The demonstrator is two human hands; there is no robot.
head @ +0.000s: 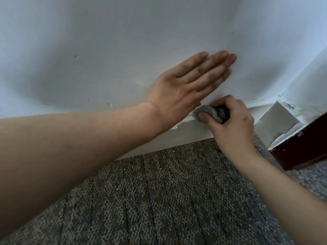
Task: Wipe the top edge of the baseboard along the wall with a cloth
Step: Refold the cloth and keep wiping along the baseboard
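A white baseboard [187, 134] runs along the foot of the pale wall [109, 50], with chipped paint on its top edge. My right hand [231, 124] grips a bunched grey and dark cloth [215, 113] and presses it onto the baseboard's top edge, close to the room's corner. My left hand [184, 87] lies flat on the wall just above and left of the cloth, palm against the paint, holding nothing. My left forearm hides the baseboard further left.
Grey patterned carpet [159, 195] covers the floor, with crumbs near the baseboard. At the right, the corner [277, 119] has cracked, flaking paint, and a dark brown wooden piece [304, 144] stands on the floor beside it.
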